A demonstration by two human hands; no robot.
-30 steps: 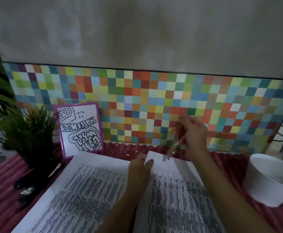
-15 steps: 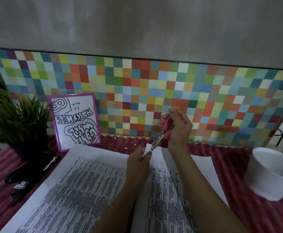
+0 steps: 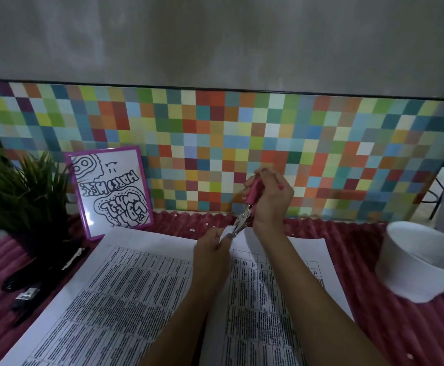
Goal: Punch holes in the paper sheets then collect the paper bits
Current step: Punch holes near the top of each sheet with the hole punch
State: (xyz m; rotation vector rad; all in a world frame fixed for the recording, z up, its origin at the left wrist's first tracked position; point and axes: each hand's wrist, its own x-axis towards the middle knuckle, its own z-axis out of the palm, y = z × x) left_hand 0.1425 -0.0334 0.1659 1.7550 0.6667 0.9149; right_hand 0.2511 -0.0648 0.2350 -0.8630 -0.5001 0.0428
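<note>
1. The right hand grips the pink handles of the metal plier-type hole punch, fingers curled round them and the head pointing down and to the left.
2. The left hand pinches the far corner of the right-hand printed white paper sheet and holds that corner raised off the surface.
3. Change noted: one second ago the punch head hung above the sheet's far edge, clear of it. Half a second ago it stood just over the corner. It now sits on the raised corner, beside the left fingertips.
4. A second printed white paper sheet lies flat to the left, touching the first.
5. Small white paper bits lie scattered on the red ribbed surface beyond the sheets' far edge.
6. A white round bowl stands to the right, apart from the sheets. Its place relative to them matches the earlier frames.
</note>
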